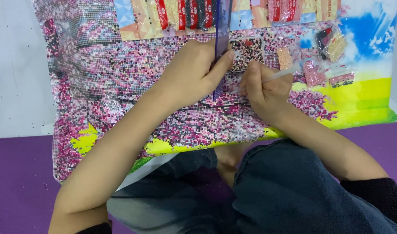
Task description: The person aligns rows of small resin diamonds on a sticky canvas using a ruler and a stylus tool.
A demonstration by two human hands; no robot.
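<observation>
My bead-covered canvas looked grainy under glossy film; ruler translucent purple plastic; my jeans matt denim.

left hand flat, right hand curled

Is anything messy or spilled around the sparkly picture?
Yes, a little. Tiny dark beads lie scattered on the pale floor left of the bead canvas. Small bead packets sit jumbled at the upper right, not in rows. The left hand presses a purple ruler; the right hand holds a pen tool.
</observation>
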